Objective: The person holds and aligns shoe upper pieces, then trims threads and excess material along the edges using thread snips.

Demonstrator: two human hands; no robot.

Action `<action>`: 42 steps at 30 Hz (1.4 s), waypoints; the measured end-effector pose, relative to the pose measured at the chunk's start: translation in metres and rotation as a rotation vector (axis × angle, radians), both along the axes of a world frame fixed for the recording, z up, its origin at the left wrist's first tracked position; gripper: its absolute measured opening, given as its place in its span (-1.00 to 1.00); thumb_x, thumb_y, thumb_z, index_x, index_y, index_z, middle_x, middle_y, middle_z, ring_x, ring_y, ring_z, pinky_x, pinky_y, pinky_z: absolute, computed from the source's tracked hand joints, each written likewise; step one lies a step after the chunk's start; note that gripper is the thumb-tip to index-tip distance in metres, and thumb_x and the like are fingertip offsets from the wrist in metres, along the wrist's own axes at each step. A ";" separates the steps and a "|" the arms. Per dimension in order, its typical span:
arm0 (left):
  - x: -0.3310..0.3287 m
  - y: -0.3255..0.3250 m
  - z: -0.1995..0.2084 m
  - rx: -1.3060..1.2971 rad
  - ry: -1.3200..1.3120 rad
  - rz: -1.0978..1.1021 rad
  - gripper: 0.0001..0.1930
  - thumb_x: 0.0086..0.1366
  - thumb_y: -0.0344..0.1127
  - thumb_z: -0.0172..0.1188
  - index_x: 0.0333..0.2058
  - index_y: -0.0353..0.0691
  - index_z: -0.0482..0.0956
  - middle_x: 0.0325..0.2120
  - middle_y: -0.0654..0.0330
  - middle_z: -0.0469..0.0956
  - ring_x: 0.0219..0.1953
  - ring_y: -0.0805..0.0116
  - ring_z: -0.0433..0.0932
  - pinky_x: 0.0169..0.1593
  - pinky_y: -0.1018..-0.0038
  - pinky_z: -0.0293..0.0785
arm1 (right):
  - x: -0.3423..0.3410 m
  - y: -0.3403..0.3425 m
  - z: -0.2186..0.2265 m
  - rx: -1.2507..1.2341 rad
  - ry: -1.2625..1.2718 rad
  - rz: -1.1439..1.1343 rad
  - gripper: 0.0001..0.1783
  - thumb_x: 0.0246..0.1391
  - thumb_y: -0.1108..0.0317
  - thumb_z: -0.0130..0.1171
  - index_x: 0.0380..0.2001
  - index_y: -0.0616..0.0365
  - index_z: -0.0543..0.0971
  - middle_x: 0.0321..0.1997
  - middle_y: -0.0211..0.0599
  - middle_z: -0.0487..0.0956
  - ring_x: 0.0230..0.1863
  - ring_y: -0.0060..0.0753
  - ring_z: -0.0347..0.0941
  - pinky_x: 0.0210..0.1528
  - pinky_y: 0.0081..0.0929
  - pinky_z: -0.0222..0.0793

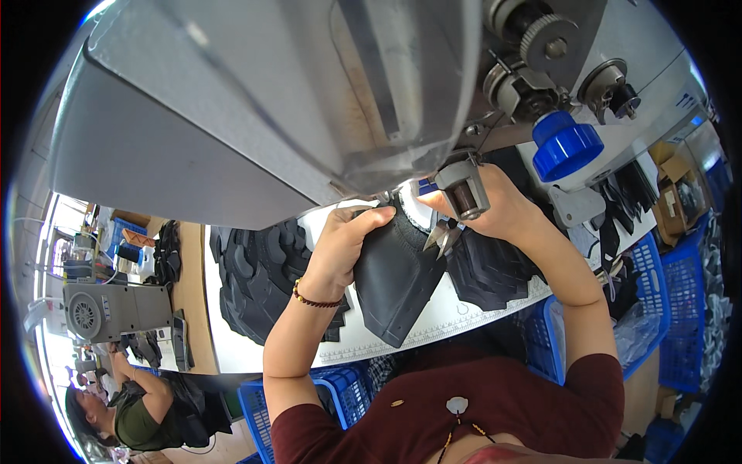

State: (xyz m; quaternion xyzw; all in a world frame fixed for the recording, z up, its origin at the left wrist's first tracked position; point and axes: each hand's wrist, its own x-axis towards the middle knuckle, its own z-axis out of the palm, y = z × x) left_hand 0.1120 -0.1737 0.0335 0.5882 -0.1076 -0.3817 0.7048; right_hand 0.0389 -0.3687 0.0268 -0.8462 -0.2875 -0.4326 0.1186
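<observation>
A black shoe upper [398, 267] with a pointed lower end lies under the sewing machine's head, its pale-lined opening turned toward the needle area. My left hand [349, 236] grips its left edge, thumb on top and the other fingers partly hidden. My right hand [498, 205] is at the right of the opening, partly covered by a metal machine part. The open blades of small thread snips [442, 237] stick out below this hand, which appears closed around them; their handle is mostly hidden. The needle is hard to make out.
The grey sewing machine [178, 147] with a blue knob [568, 147] looms over the white table [239, 356]. Stacked black uppers lie left [259, 278] and right [491, 271] of my work. Blue baskets [649, 271] stand below the edge. A co-worker [139, 410] works at far left.
</observation>
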 end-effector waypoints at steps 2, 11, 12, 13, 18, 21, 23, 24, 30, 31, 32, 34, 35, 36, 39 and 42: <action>0.002 -0.001 0.001 0.026 -0.032 -0.002 -0.82 0.06 -0.39 0.13 -0.40 -0.41 0.51 -0.54 0.18 0.52 -0.56 0.52 0.48 -0.47 0.65 0.43 | 0.000 -0.002 0.001 0.013 -0.022 0.008 -0.83 -0.39 0.47 0.14 -0.62 0.12 0.38 -0.47 -0.44 0.33 -0.36 -0.52 0.38 -0.62 -0.70 0.33; 0.001 -0.004 0.000 -0.010 -0.037 0.021 -0.81 0.05 -0.43 0.13 -0.35 -0.42 0.51 -0.48 0.15 0.53 -0.50 0.51 0.49 -0.39 0.65 0.44 | 0.002 -0.004 0.002 -0.038 -0.047 0.008 -0.83 -0.37 0.44 0.14 -0.56 0.08 0.41 -0.47 -0.46 0.34 -0.38 -0.52 0.38 -0.61 -0.72 0.34; 0.001 -0.004 0.000 -0.011 -0.037 0.021 -0.81 0.05 -0.43 0.13 -0.35 -0.42 0.51 -0.48 0.15 0.53 -0.50 0.51 0.49 -0.39 0.65 0.44 | 0.002 -0.004 0.002 -0.040 -0.020 0.005 -0.83 -0.37 0.44 0.13 -0.56 0.07 0.41 -0.47 -0.48 0.34 -0.39 -0.52 0.37 -0.60 -0.72 0.34; 0.002 -0.004 0.000 -0.009 -0.062 0.009 -0.78 0.06 -0.42 0.13 -0.31 -0.42 0.50 -0.45 0.16 0.53 -0.46 0.52 0.49 -0.36 0.64 0.44 | 0.001 -0.004 0.003 -0.031 -0.039 0.009 -0.83 -0.37 0.44 0.13 -0.56 0.07 0.41 -0.47 -0.48 0.34 -0.39 -0.52 0.37 -0.60 -0.72 0.34; 0.006 0.007 0.001 0.089 -0.106 -0.169 -0.64 0.07 -0.36 0.18 -0.17 -0.43 0.42 -0.34 0.19 0.50 -0.33 0.54 0.47 -0.24 0.62 0.41 | -0.006 -0.007 0.004 -0.108 0.043 -0.038 -0.84 -0.28 0.40 0.07 -0.48 0.04 0.46 -0.35 -0.53 0.42 -0.42 -0.58 0.38 -0.58 -0.68 0.35; 0.003 0.011 -0.006 0.010 -0.167 -0.156 -0.72 0.09 -0.40 0.15 -0.21 -0.40 0.43 -0.36 0.13 0.51 -0.32 0.43 0.51 -0.19 0.54 0.44 | -0.010 -0.008 0.003 -0.126 0.083 -0.068 -0.82 -0.24 0.39 0.03 -0.44 0.03 0.47 -0.25 -0.52 0.46 -0.45 -0.59 0.39 -0.57 -0.67 0.35; 0.002 0.012 -0.013 -0.023 -0.064 -0.180 -0.71 0.10 -0.38 0.14 -0.20 -0.40 0.42 -0.35 0.13 0.51 -0.32 0.42 0.51 -0.20 0.53 0.44 | -0.011 -0.008 0.001 -0.090 0.096 -0.060 -0.82 -0.23 0.39 0.03 -0.43 0.03 0.47 -0.24 -0.52 0.46 -0.45 -0.59 0.40 -0.58 -0.67 0.34; 0.002 0.013 -0.016 -0.064 0.029 -0.165 -0.70 0.11 -0.36 0.13 -0.19 -0.39 0.42 -0.33 0.13 0.51 -0.31 0.41 0.52 -0.21 0.53 0.45 | -0.011 -0.008 0.000 -0.068 0.147 -0.063 -0.82 -0.22 0.39 0.02 -0.42 0.02 0.47 -0.24 -0.52 0.47 -0.46 -0.59 0.40 -0.58 -0.67 0.34; 0.005 0.017 -0.028 -0.111 0.060 -0.209 -0.72 0.16 -0.31 0.09 -0.20 -0.36 0.42 -0.33 0.15 0.52 -0.32 0.44 0.51 -0.22 0.54 0.45 | -0.005 -0.009 -0.006 -0.095 0.160 -0.028 -0.78 -0.20 0.38 0.02 -0.37 -0.07 0.48 -0.24 -0.55 0.45 -0.43 -0.61 0.41 -0.59 -0.66 0.34; 0.005 0.017 -0.029 -0.115 0.054 -0.185 -0.71 0.15 -0.30 0.11 -0.20 -0.36 0.42 -0.33 0.17 0.52 -0.33 0.47 0.50 -0.22 0.56 0.44 | -0.003 -0.009 -0.006 -0.071 0.172 0.014 -0.76 -0.20 0.38 0.01 -0.35 -0.10 0.48 -0.24 -0.54 0.44 -0.43 -0.61 0.41 -0.59 -0.66 0.34; 0.003 0.016 -0.029 -0.119 0.065 -0.207 -0.71 0.15 -0.30 0.11 -0.20 -0.36 0.42 -0.33 0.17 0.52 -0.33 0.47 0.50 -0.22 0.56 0.44 | -0.003 -0.008 -0.006 -0.078 0.159 0.010 -0.76 -0.20 0.38 0.01 -0.35 -0.10 0.48 -0.24 -0.54 0.44 -0.43 -0.61 0.41 -0.59 -0.66 0.34; 0.000 0.016 -0.028 -0.142 0.065 -0.130 -0.71 0.15 -0.29 0.11 -0.21 -0.37 0.43 -0.34 0.17 0.52 -0.34 0.48 0.50 -0.23 0.57 0.44 | -0.004 -0.006 -0.005 -0.157 0.217 -0.042 -0.70 -0.18 0.38 0.01 -0.28 -0.16 0.49 -0.23 -0.52 0.41 -0.43 -0.61 0.42 -0.59 -0.66 0.35; -0.002 0.015 -0.027 -0.149 0.077 -0.153 -0.71 0.15 -0.29 0.11 -0.21 -0.37 0.43 -0.34 0.17 0.52 -0.34 0.48 0.50 -0.23 0.57 0.44 | -0.005 -0.006 -0.004 -0.195 0.212 -0.058 -0.65 -0.17 0.38 0.00 -0.22 -0.21 0.48 -0.24 -0.50 0.40 -0.44 -0.58 0.42 -0.59 -0.67 0.36; -0.004 0.015 -0.026 -0.155 0.065 -0.108 -0.71 0.15 -0.29 0.12 -0.21 -0.37 0.42 -0.36 0.17 0.52 -0.35 0.48 0.50 -0.25 0.57 0.45 | -0.006 -0.006 -0.002 -0.190 0.198 -0.058 -0.65 -0.17 0.38 0.00 -0.22 -0.21 0.48 -0.24 -0.50 0.40 -0.44 -0.58 0.42 -0.59 -0.67 0.36; -0.006 0.012 -0.020 -0.131 -0.022 -0.060 -0.71 0.14 -0.30 0.13 -0.22 -0.39 0.43 -0.39 0.17 0.53 -0.39 0.50 0.50 -0.28 0.59 0.45 | -0.011 -0.007 0.001 -0.280 0.288 -0.077 -0.64 -0.18 0.39 0.01 -0.22 -0.23 0.48 -0.24 -0.48 0.39 -0.46 -0.56 0.41 -0.60 -0.67 0.36; -0.006 0.009 -0.015 -0.048 -0.173 -0.064 -0.73 0.12 -0.31 0.15 -0.27 -0.41 0.45 -0.43 0.20 0.52 -0.46 0.56 0.47 -0.36 0.63 0.43 | -0.011 -0.006 0.002 -0.306 0.241 -0.093 -0.63 -0.18 0.39 0.01 -0.22 -0.26 0.48 -0.25 -0.47 0.39 -0.49 -0.54 0.41 -0.61 -0.66 0.37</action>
